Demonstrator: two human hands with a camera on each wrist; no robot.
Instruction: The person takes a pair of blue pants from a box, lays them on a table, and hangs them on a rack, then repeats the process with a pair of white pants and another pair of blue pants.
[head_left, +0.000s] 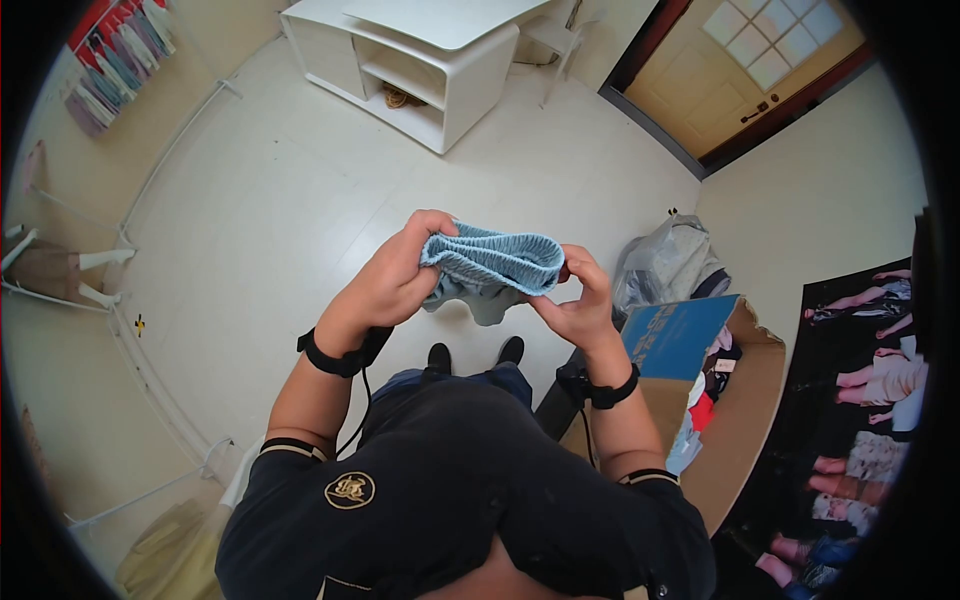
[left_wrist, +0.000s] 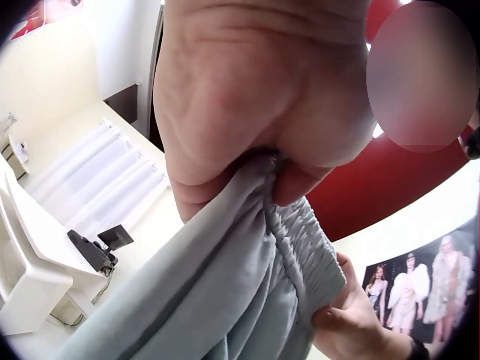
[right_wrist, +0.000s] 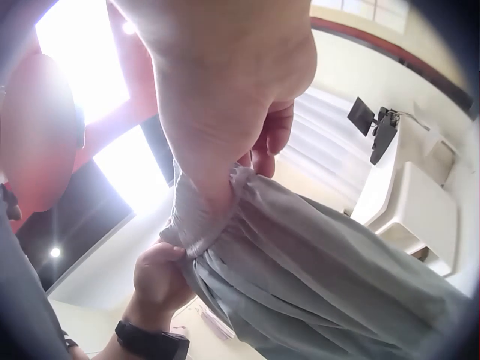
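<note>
A light blue-grey garment (head_left: 478,290) with a gathered elastic waistband (head_left: 505,245) is held up in front of the body, its waist opening facing up. My left hand (head_left: 392,275) grips the left end of the waistband, thumb on one side and fingers on the other. At the opposite end, my right hand (head_left: 580,305) pinches the band between thumb and fingers. Below the waistband the cloth (left_wrist: 217,277) hangs in loose folds in the left wrist view. In the right wrist view, the folds (right_wrist: 315,262) fall away from the gathered band.
An open cardboard box (head_left: 755,400) of clothes stands close on the right, with a plastic-wrapped bundle (head_left: 670,262) behind it. A white desk (head_left: 420,75) is across the floor. Clothes hang on a rack (head_left: 120,60) at the far left, and a poster (head_left: 860,400) lines the right.
</note>
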